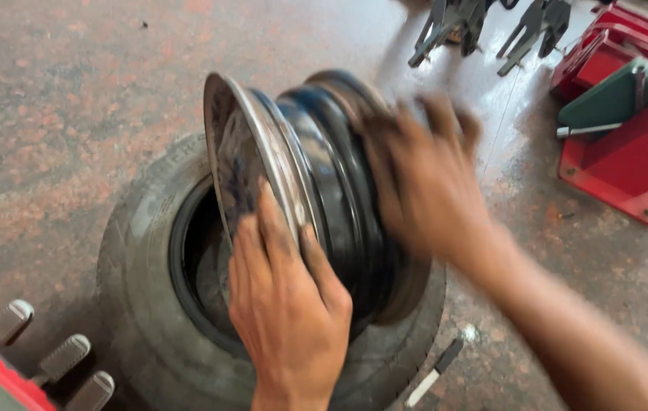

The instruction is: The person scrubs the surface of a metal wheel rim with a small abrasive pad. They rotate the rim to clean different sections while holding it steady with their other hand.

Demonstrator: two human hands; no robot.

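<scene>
Your left hand (287, 304) lies nearest the camera, fingers extended and pressed flat against the near flange of one steel wheel rim (301, 175). Your right hand (423, 179), blurred, is spread open over the rim's far edge, fingers curled onto it. One rim stands tilted on edge, its lower part sunk in the opening of one tyre (149, 304) lying flat on the floor (57, 99). Three pedals (57, 354) project at lower left. One red machine base (628, 160) stands at upper right. One white-and-black marker (434, 373) lies just beside the tyre.
</scene>
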